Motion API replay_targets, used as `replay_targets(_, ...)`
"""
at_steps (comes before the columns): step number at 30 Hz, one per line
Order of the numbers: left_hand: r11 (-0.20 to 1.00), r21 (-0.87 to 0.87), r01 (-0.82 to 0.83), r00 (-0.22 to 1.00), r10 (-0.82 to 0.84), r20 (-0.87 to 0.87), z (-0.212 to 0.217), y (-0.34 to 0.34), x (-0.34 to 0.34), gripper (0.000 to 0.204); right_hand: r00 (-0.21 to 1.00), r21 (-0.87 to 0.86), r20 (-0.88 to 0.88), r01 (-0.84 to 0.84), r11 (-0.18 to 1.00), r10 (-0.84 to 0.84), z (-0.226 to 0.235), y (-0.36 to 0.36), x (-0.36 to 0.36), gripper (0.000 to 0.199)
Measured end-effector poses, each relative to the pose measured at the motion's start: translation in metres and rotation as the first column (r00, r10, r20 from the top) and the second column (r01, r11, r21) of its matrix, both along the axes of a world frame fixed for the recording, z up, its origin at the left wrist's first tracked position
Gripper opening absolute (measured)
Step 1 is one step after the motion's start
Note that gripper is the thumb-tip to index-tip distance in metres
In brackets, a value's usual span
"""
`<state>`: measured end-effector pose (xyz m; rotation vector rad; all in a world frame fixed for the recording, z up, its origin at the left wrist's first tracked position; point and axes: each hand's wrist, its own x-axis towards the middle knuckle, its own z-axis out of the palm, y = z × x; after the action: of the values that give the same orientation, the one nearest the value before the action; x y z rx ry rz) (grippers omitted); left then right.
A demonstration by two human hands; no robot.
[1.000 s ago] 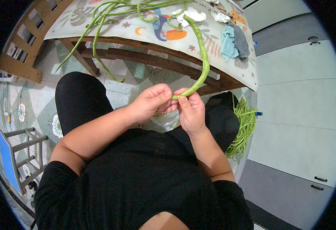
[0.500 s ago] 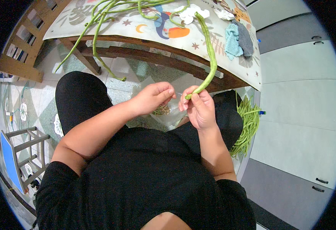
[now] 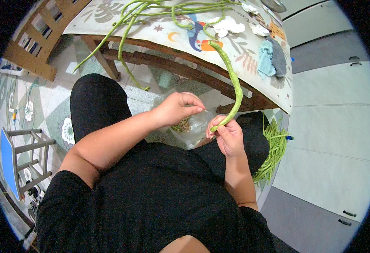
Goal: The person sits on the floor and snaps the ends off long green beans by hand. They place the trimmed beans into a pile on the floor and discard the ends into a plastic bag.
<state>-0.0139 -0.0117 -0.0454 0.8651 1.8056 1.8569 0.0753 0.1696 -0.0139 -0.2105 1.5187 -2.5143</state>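
A thick green long bean curves up from my right hand, which is closed around its lower end between thumb and fingers. The bean's far end rises over the table's front edge. My left hand is a little to the left, apart from the bean, with thumb and forefinger pinched together. Whatever is in that pinch, if anything, is too small to make out. Below the hands lies a clear plastic bag with small brownish-green scraps in it, partly hidden by my left hand.
More long beans lie across the patterned tablecloth, two hanging over its edge. Crumpled tissues and cloths rest at the right. A big heap of long beans is beside my right leg. A blue-topped stool stands left.
My left hand's pinch has extended outward toward the right. My right hand still holds the long bean by its lower end. The whole view has shifted slightly, moving the table lower and rightward.
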Motion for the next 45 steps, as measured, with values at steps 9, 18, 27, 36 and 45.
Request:
replay_targets(9,0.974,-0.226,-0.015,0.984,0.054,0.167,0.009,-0.009,0.009,0.019,0.61,0.477,-0.393,0.775,0.415,-0.688,0.047,0.092,0.023,0.017)
replay_targets(18,0.981,-0.186,0.046,0.947,0.016,0.321,-0.011,0.006,0.014,0.02,0.479,0.599,-0.733,0.12,-0.791,-0.483,-0.051,0.313,0.157,0.019)
replay_targets(27,0.975,-0.214,0.065,0.948,0.006,0.317,-0.013,0.018,0.019,0.022,0.479,0.789,-0.291,-0.369,-0.491,-0.828,-0.087,0.296,0.177,0.028)
replay_targets(36,0.972,-0.221,0.086,0.943,-0.008,0.333,-0.008,0.019,0.02,0.023,0.343,0.782,-0.554,-0.099,-0.615,-0.759,-0.091,0.308,0.18,0.025)
replay_targets(45,0.978,-0.197,0.072,0.944,-0.003,0.331,-0.011,0.009,0.019,0.023,0.386,0.832,-0.487,-0.068,-0.55,-0.784,-0.092,0.309,0.169,0.026)
